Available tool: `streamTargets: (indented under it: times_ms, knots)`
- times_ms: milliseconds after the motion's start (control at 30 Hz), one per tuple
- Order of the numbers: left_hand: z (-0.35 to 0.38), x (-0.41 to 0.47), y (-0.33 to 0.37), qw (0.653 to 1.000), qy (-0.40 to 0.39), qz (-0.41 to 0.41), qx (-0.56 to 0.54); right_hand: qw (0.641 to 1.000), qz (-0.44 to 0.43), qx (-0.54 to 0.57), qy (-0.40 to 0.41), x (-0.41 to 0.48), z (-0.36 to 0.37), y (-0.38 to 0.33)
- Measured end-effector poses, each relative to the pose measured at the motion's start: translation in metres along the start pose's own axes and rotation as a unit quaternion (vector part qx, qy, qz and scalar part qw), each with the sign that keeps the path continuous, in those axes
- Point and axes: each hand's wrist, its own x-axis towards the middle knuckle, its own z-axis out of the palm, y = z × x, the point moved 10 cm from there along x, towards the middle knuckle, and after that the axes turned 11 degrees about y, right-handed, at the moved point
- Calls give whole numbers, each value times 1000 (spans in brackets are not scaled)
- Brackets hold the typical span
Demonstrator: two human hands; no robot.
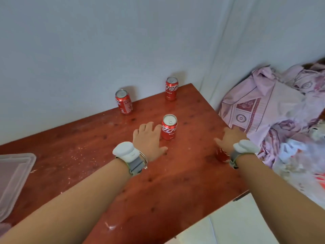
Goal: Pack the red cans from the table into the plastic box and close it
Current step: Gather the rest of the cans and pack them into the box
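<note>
A: Where do the cans stand?

B: Three are upright in plain view on the red wooden counter (pixel 184 173). The near can (pixel 169 127) stands mid-counter. The left can (pixel 123 101) and the far can (pixel 171 88) stand at the back edge by the pale wall (pixel 88 50), well apart from each other.

A: And the hands?

B: The left hand (pixel 147 139) lies palm down with its fingers spread wide, holding nothing. Its fingertips are just beside the near can, on that can's left; whether they touch it cannot be told.

A: The right one?

B: The right hand (pixel 230 137) reaches toward the counter's right edge, blurred, so its grip cannot be told. A red shape, a fourth can (pixel 222 155) it seems, shows below that wrist, mostly hidden and smeared.

A: Is the box there?

B: A clear plastic box (pixel 14 178) sits at the counter's left edge, only partly in view. Whether it is the box or its lid facing up cannot be told.

A: Anything on the arms?

B: Each wrist carries a white device on a grey strap; the left wrist device (pixel 125 151) has thin bangles beside it, and the right wrist device (pixel 245 146) matches it.

A: What lies to the right?

B: Rumpled pink patterned bedding (pixel 267 106), beside the counter, under a white curtain (pixel 246 41).
</note>
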Motion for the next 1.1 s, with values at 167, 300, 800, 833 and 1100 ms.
streamTargets:
  times_ms: [167, 300, 800, 833, 1100]
  knots:
    - [17, 74, 37, 1000, 22, 7, -7, 999, -5, -20, -31, 11, 36, 11]
    - [64, 112, 49, 998, -60, 1, 13, 999, -26, -33, -15, 12, 43, 6]
    - [42, -57, -73, 995, -21, -60, -78, 991, -74, -66, -95, -9, 41, -34]
    - [24, -67, -98, 994, -2, -78, -80, 989, -96, -54, -103, -16, 35, -62]
    - [-150, -186, -282, 945, 238, -202, -100, 934, -353, 40, -25, -125, -64, -391]
